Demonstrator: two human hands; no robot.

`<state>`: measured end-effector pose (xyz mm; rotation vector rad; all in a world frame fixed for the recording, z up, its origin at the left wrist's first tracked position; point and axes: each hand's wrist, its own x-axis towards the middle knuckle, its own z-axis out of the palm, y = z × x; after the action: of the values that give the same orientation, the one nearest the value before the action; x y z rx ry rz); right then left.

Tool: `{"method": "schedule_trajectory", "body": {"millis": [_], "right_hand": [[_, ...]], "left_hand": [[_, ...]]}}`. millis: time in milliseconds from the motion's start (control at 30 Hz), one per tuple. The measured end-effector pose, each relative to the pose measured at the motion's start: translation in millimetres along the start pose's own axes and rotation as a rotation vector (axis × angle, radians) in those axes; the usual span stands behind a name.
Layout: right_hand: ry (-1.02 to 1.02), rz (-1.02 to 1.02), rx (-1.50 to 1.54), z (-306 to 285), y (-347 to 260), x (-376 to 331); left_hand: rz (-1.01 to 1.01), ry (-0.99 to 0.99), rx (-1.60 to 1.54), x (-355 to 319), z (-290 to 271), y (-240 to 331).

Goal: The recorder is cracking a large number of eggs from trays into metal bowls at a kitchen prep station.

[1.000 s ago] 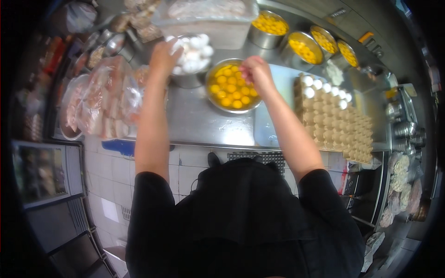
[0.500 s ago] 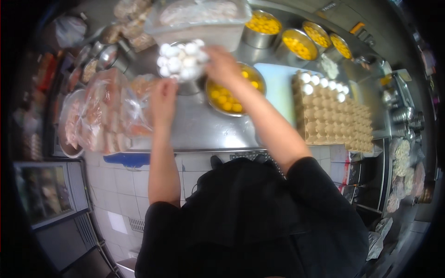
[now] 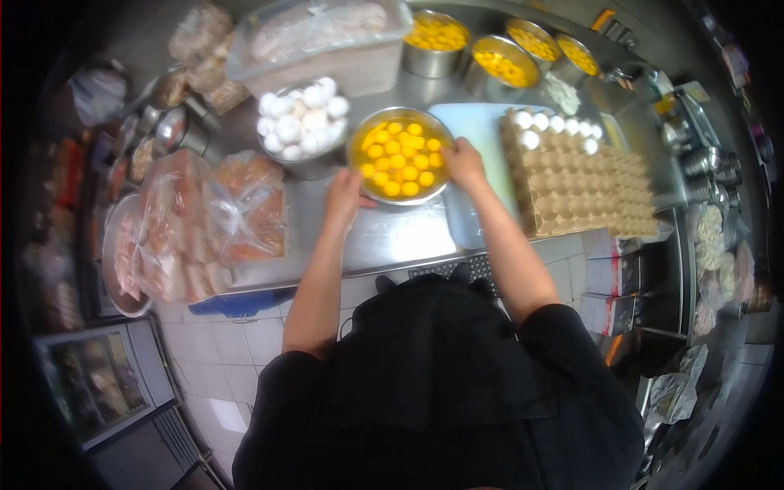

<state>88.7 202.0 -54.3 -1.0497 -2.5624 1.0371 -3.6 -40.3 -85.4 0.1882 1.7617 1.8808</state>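
Observation:
Both hands grip the rim of a round metal bowl [image 3: 408,201] of cracked eggs, with many whole yellow yolks [image 3: 394,148] in the clear liquid. My left hand [image 3: 344,196] is closed on its near left side, one finger reaching along the underside. On the right side, my right hand [image 3: 465,163] has its thumb and fingers pinched on the rim. Just left of this bowl stands another metal bowl [image 3: 309,166], heaped with white eggs or eggshells [image 3: 300,118]; whether they are whole I cannot tell.
Right of the bowl lies a pale cutting board [image 3: 465,208], then cardboard egg trays [image 3: 580,184] holding several white eggs. Pots of yolks [image 3: 430,59] stand at the back, beside a large plastic tub [image 3: 343,69]. Bagged raw meat [image 3: 175,224] fills the table's left end.
Both hands have left the bowl of white eggs or shells and now hold the yolk bowl's rim. My left hand moved right; my right hand moved right and nearer. The view has shifted slightly.

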Motion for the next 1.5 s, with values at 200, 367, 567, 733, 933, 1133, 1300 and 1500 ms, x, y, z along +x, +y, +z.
{"method": "schedule_trajectory", "body": {"millis": [200,367,567,733,933,1133,1300,1500], "right_hand": [[0.061,-0.009,0.113,-5,4,-1],[0.158,-0.09,0.225,-29,2,0],[0.114,-0.014,0.469,-85,-23,-11],[0.141,0.015,0.572,-128,-23,6],[0.199,0.093,0.574,-200,-12,40],[0.227,0.03,0.602,-258,23,95],[0.239,-0.015,0.584,-296,69,161],[0.239,-0.012,0.515,-316,95,216]], "left_hand": [[0.05,-0.01,0.002,-1,4,9],[0.074,-0.033,-0.027,-5,15,37],[0.101,-0.221,-0.291,-12,28,60],[0.121,-0.012,0.068,-4,36,32],[0.514,0.214,0.635,-13,61,-6],[0.608,0.448,0.813,-50,88,-30],[0.565,0.604,0.942,-91,100,-51],[0.462,0.917,0.967,-108,136,-66]]}}
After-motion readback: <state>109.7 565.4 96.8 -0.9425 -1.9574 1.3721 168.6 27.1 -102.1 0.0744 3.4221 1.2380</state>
